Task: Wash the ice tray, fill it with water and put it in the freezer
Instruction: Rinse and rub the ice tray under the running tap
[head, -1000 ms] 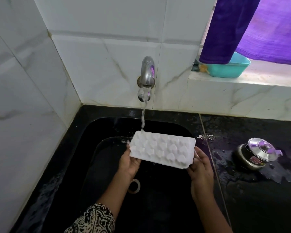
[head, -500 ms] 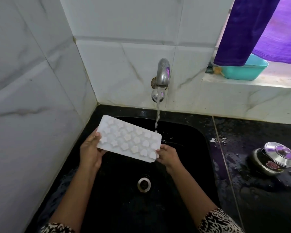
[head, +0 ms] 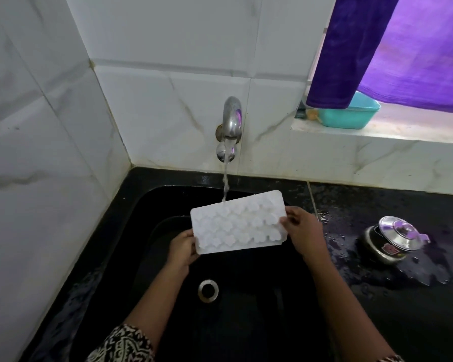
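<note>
White matt ice tray (head: 238, 222) w/ flower-shaped cells, centre of frame over glossy black sink (head: 147, 231), under stream (head: 225, 185) from chrome tap (head: 232, 121). Gripped at short ends by left hand (head: 182, 248) and right hand (head: 305, 232).

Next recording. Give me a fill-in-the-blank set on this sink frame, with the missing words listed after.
1. The left hand and right hand hold the white ice tray over the black ____.
2. Water from the ____ lands on the tray.
3. A shiny ____ sits on the steel pot on the wet counter.
4. The curtain is ____.
Missing words: sink; tap; lid; purple.
</note>
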The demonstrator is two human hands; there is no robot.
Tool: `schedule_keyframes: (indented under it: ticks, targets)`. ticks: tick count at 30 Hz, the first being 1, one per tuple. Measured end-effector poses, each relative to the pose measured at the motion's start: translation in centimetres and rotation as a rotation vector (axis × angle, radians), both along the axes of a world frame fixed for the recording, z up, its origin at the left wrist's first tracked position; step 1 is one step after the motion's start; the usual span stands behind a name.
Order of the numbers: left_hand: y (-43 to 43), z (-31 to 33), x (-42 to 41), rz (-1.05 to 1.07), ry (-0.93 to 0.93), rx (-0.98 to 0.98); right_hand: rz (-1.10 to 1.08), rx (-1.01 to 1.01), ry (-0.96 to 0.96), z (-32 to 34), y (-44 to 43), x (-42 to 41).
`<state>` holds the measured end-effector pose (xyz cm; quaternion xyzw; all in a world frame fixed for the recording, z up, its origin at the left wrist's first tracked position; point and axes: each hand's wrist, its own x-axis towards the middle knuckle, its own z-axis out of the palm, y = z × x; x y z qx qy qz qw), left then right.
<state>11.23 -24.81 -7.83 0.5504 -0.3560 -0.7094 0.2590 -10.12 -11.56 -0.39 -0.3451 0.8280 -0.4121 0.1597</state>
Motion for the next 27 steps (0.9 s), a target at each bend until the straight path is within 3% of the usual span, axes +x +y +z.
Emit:
schedule_keyframes:
  ticks: [4,7,9,13,15,17,24,27]
  targets:
    - [-0.3,-0.3,-2.6,0.046,0.291,0.271,-0.061,-0.231,0.068,-0.1,2.6,-1.4]
    - [-0.3,-0.1,-3.4,0.06,0.356,0.278,-0.071,-0.359,0.013,-1.5,3.8,-1.7]
    - [-0.2,0.1,-3.7,0.102,0.336,0.204,-0.156,-0.43,-0.147,-2.7,4.0,-1.4]
    - [0.1,-0.5,-2.8,0.078,0.395,0.147,-0.372,-0.624,-0.765,-4.3,3.7,-0.6]
    - [0.3,-0.6,-1.9,0.06,0.416,0.102,-0.411,-0.678,-0.946,-5.0,3.4,-0.4]
    - [-0.2,-0.2,-0.8,0.076,0.422,0.037,-0.398,-0.642,-0.988,-5.6,2.7,0.1]
    - [-2.8,4.3,5.1,0.158,0.265,-0.342,-0.135,-0.261,-0.83,-7.0,-3.9,4.9]
    - [-4.2,6.1,7.8,0.232,0.169,-0.469,-0.009,-0.162,-0.898,-6.4,-6.7,7.1]
